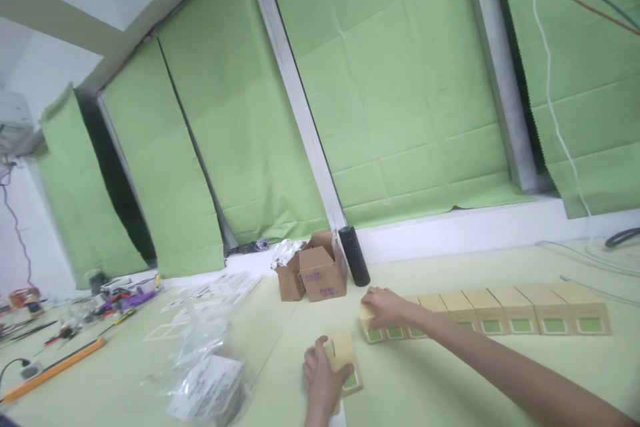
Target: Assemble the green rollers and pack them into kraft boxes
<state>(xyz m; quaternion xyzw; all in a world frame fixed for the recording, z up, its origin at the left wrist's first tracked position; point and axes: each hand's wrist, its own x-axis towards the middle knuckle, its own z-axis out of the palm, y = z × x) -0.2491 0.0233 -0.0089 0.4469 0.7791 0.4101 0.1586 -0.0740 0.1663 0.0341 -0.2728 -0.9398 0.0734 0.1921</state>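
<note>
Clasping a green-fronted carton (pixel 344 346) in a half-curled left hand (pixel 323 372), pinching the row's end box (pixel 375 336) in a tighter right hand (pixel 384 308), toward the tabletop's (pixel 425 387) back edge!

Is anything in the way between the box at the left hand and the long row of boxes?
Nothing visible stands between the tan, green-panelled box at the left hand and the row of tan, green-panelled boxes. However, the right hand partly covers the row's nearest end.
</note>
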